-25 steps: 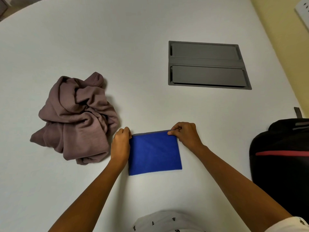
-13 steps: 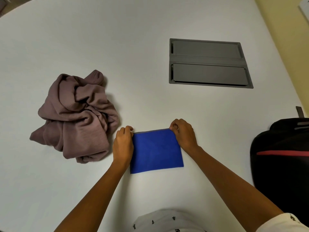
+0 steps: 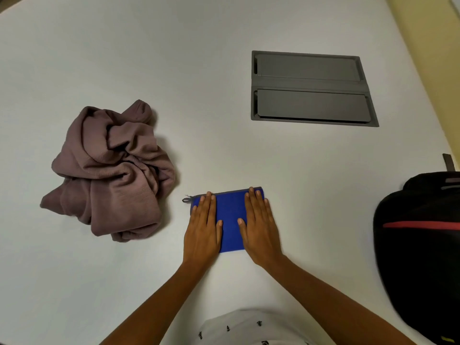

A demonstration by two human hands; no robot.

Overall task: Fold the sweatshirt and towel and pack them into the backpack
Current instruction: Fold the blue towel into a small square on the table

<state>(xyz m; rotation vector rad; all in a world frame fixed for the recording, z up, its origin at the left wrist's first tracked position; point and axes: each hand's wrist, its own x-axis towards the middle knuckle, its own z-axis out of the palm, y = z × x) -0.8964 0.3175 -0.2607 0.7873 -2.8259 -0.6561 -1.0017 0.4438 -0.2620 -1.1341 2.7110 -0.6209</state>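
Two flat hands pressed a folded blue towel [image 3: 230,220] on a white table [image 3: 174,58].
The left hand [image 3: 202,230] and right hand [image 3: 261,227] lay palms down on its two sides, fingers straight. A crumpled mauve sweatshirt [image 3: 112,175] sat apart to the left, a black backpack [image 3: 420,245] at the right edge, and a grey recessed panel [image 3: 311,88] farther back.

blue towel [image 3: 230,220], mauve sweatshirt [image 3: 112,170], black backpack [image 3: 418,257] — red stripe
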